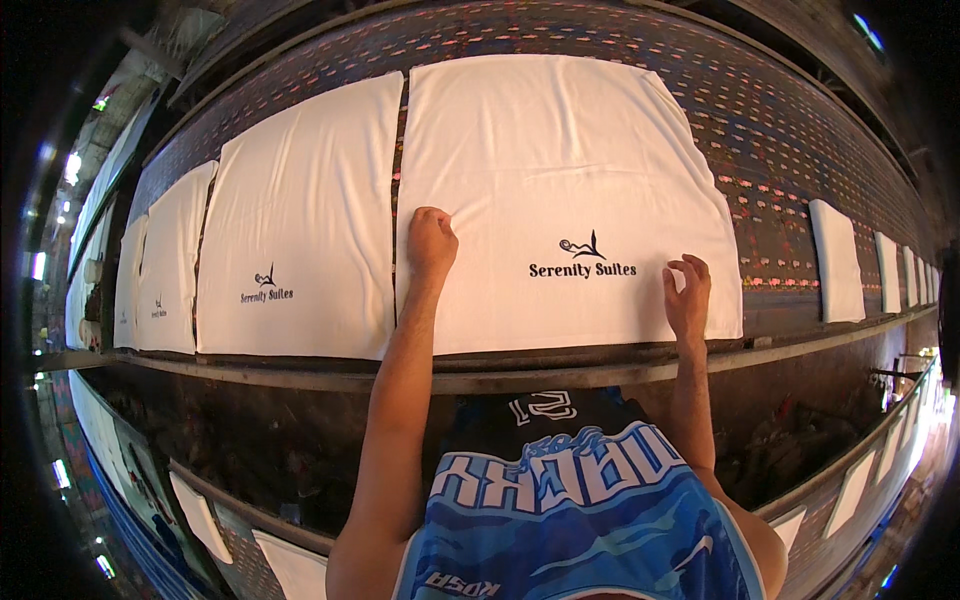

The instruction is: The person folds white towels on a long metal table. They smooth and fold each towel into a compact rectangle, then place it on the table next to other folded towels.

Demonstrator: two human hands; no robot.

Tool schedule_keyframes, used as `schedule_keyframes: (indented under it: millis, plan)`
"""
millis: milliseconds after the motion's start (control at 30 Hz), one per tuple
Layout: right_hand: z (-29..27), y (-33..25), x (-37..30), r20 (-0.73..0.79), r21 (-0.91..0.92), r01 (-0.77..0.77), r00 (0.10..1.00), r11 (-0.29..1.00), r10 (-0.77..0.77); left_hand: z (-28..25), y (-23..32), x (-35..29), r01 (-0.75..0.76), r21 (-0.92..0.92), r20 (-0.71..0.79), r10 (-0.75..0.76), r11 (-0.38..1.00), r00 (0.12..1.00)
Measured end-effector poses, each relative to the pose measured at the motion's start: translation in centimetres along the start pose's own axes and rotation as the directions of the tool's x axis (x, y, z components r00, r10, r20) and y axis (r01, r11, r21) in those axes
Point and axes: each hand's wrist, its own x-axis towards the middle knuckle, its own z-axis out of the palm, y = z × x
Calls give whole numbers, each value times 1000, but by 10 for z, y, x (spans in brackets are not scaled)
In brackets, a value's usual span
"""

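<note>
A white towel (560,130) with a dark printed emblem and lettering lies spread flat on a long dark table in front of me. My left hand (432,240) is closed on the cloth near its left edge, and small creases show around the fingertips. Over the lower right part of the same towel is my right hand (688,300), beside the lettering. Its fingers are curved, with a gap between thumb and forefinger, and nothing shows in them.
More printed white towels, such as this one (300,200), lie in a row to the left. Folded white cloths (838,262) stand along the table at the right. A wooden rail (560,378) borders the near edge. The dark tabletop (770,150) has small coloured marks.
</note>
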Motion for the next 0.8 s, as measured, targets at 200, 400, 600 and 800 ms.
schedule_keyframes:
  millis: [200,400,600,800]
  plan:
    - [-4,-8,-14,6,-2,-8,1000,1000,8,-9,-16,-2,29,-168,-35,-36,985,999]
    - [-6,-24,-20,4,41,17,1000,999,-18,-23,-19,-10,55,-305,-18,-63,951,998]
    - [-9,-12,-34,-40,30,-19,999,999,20,-99,11,-74,306,-654,565,177,692,806]
    - [-9,-2,-37,-17,39,-66,998,997,67,-215,46,-167,520,-475,836,180,710,518]
